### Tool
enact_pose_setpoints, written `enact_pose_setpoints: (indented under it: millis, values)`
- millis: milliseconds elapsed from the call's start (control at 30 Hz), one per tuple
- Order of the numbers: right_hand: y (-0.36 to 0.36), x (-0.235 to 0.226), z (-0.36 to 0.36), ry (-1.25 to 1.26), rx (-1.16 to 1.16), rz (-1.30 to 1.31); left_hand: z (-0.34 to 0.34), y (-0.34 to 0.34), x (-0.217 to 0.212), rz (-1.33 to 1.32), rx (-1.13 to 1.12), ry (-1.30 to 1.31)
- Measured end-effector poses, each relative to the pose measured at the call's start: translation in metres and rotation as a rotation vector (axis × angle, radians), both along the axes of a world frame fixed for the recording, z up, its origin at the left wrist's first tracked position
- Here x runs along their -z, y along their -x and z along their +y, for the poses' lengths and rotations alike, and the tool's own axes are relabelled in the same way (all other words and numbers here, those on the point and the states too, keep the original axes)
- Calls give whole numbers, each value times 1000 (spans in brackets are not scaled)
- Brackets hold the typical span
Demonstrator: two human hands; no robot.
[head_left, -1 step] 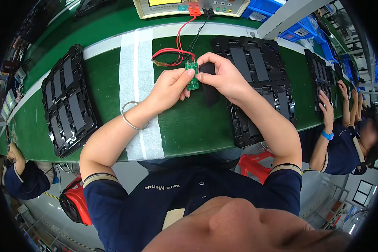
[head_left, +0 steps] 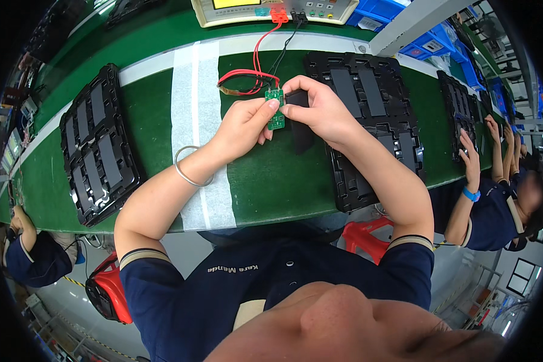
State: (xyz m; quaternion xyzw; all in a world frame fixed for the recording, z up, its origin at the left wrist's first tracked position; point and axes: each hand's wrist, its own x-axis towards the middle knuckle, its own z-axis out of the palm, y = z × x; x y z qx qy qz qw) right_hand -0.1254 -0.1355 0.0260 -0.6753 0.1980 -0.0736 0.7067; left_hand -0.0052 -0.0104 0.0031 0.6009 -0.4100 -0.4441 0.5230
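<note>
Board (head_left: pixel 277 123), small and green, dead centre between two bare hands, and here is how it lies: long axis running away from the person, near end toward the chest, far end toward the beige meter (head_left: pixel 247 20) at the back of the bench (head_left: pixel 271 187). The left hand (head_left: pixel 244 123) has it, no doubt there, thumb flat across the face, fingers curled under the left edge, a snug pinch. Over comes the right hand (head_left: pixel 327 111) from the other side, thumb and forefinger bent toward each other at the right long edge, up by the far half. Are those tips grasping something? Can't tell, the spot between them is too small to read. Everything seems to turn on that edge: the left is on the board, the right points across its long axis, tips touching or just beside it. At the far end, red wires (head_left: pixel 253 73) and black wires (head_left: pixel 282 55) gather close to the board and lead back to the meter. A black strip (head_left: pixel 303 137) lies just right of the board, partly beneath the right hand, and further right sits a black tray (head_left: pixel 380 130), near that forearm.
</note>
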Motion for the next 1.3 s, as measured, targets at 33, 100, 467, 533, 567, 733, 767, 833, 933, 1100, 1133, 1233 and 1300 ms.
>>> enact_pose_setpoints:
  millis: [33,100,467,533,567,733,767,833,933,1100,1133,1233,1300]
  values:
    - [1,1,0,15,14,-12,-1,0,0,3,5,0]
    - [1,4,-1,42,36,-40,-2,1,-1,5,8,-2]
    - [1,3,-1,52,5,0,0,0,1,-3,20,6]
    - [1,3,-1,70,9,0,0,1,0,1,18,13]
    - [1,4,-1,81,11,1,0,1,1,5,16,15]
    - [1,2,1,46,33,-13,-1,0,2,33,21,25]
    - [1,2,0,39,35,-19,-2,0,2,33,25,27]
    - [0,5,1,43,26,-29,0,0,4,31,16,29]
    - [1,2,2,72,27,-6,1,1,4,37,15,36]
    - [2,-3,2,1,1,12,1,1,3,56,6,26]
    - [1,-1,1,46,13,-20,0,1,3,60,3,25]
    - [2,7,-1,209,34,-99,-1,0,4,67,1,29]
    - [2,5,-3,358,28,-133,-1,0,2,59,7,39]
